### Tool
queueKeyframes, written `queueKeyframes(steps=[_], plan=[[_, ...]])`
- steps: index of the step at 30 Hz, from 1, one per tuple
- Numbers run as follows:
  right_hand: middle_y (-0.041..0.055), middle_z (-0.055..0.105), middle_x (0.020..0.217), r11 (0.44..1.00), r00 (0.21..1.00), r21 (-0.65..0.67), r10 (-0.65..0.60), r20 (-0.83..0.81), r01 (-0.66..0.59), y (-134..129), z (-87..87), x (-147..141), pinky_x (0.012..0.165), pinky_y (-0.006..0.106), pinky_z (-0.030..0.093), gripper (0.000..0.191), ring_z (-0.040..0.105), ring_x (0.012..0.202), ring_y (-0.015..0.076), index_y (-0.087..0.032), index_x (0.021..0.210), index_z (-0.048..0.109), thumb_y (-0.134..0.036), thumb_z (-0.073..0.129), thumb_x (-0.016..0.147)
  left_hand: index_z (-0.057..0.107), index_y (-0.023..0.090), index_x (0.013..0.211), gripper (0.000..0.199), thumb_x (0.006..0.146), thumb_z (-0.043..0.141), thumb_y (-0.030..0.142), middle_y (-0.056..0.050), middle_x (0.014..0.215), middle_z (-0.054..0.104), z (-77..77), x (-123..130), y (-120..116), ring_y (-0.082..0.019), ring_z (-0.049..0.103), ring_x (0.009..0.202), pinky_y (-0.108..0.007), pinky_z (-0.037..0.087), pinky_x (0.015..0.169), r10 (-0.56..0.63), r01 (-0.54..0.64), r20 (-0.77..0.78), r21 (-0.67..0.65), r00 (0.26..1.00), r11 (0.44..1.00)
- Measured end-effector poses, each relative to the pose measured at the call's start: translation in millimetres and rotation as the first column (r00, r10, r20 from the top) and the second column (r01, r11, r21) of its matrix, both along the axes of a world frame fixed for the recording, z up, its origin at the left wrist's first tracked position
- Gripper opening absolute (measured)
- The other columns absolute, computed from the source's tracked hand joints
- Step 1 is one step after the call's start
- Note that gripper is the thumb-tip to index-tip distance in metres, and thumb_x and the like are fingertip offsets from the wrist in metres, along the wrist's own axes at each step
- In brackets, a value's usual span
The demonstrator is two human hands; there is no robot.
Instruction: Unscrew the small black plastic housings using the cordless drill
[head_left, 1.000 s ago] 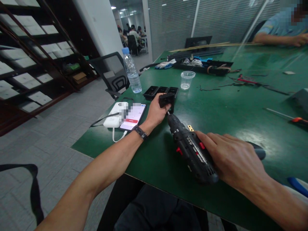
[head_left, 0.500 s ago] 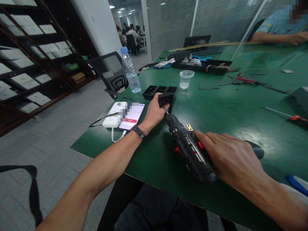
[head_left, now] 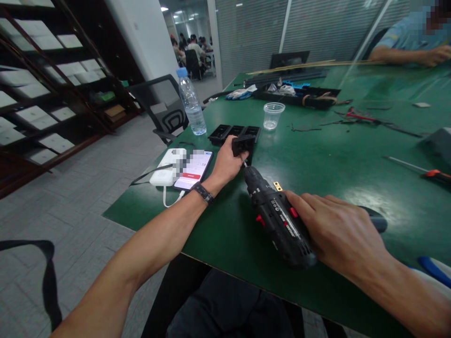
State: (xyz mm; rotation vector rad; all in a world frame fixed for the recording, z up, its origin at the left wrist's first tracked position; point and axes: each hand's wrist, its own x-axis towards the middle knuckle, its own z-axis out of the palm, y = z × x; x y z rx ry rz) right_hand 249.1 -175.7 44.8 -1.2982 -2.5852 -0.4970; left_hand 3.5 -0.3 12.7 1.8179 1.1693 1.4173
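My right hand (head_left: 341,225) is wrapped round a black cordless drill (head_left: 278,213) with red switches, its nose pointing away toward my left hand. The drill's bit reaches a small black plastic part (head_left: 244,144), which my left hand (head_left: 230,159) grips between thumb and fingers. Whether the bit sits in a screw or a hole there, I cannot tell. Just beyond that part lies a black compartment tray (head_left: 221,133). A small brass plate with holes (head_left: 278,186) shows beside the drill body.
Left of my hand lie a phone (head_left: 194,170) and a white power bank (head_left: 168,166). A water bottle (head_left: 192,105) and plastic cup (head_left: 273,116) stand farther off. To the right are a screwdriver (head_left: 437,174) and cutting scraps. A person's arm (head_left: 401,54) rests at the far right.
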Motion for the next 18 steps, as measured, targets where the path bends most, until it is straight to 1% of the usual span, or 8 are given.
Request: queueKeyframes(steps=[4,7,10,18], plan=[[0.0045,0.070,0.084,1.000,1.000,-0.001,-0.006,0.000,0.006,-0.4,0.5,-0.1,0.062,0.038,0.043,0.055,0.070,0.070,0.0291,-0.013,0.136,0.057,-0.008,0.059,0.081,0.058,0.022,0.104,0.031,0.079,0.076,0.015,-0.003,0.103,0.070,-2.4,1.6,0.3,-0.023,0.066,0.101,-0.042,0.052,0.101,0.001,-0.001,0.041,0.005,0.999,1.000],[0.0044,0.069,0.083,1.000,1.000,-0.001,-0.002,-0.003,0.002,-0.6,1.4,-1.0,0.061,0.039,0.043,0.056,0.071,0.069,0.0302,-0.012,0.136,0.057,-0.008,0.059,0.081,0.057,0.022,0.105,0.033,0.079,0.077,0.018,-0.004,0.106,0.070,-6.2,3.1,2.1,-0.022,0.066,0.103,-0.042,0.052,0.100,-0.014,0.014,0.092,-0.007,0.996,1.000],[0.0038,0.069,0.083,1.000,1.000,-0.002,-0.003,-0.004,0.003,-0.7,2.0,-1.3,0.060,0.039,0.043,0.057,0.071,0.069,0.0306,-0.012,0.136,0.057,-0.008,0.061,0.079,0.056,0.022,0.105,0.034,0.079,0.078,0.019,-0.004,0.104,0.069,-7.9,3.9,2.6,-0.022,0.066,0.100,-0.040,0.053,0.097,-0.027,0.031,0.130,-0.029,0.991,0.999],[0.0028,0.069,0.083,1.000,1.000,0.007,0.008,-0.010,-0.007,0.2,1.8,-0.7,0.062,0.038,0.043,0.061,0.071,0.069,0.0295,-0.013,0.136,0.056,-0.009,0.064,0.076,0.058,0.021,0.105,0.035,0.078,0.078,0.015,-0.003,0.103,0.071,2.3,4.9,-5.2,-0.020,0.066,0.100,-0.035,0.052,0.095,0.012,-0.009,0.093,-0.034,0.996,0.999]])
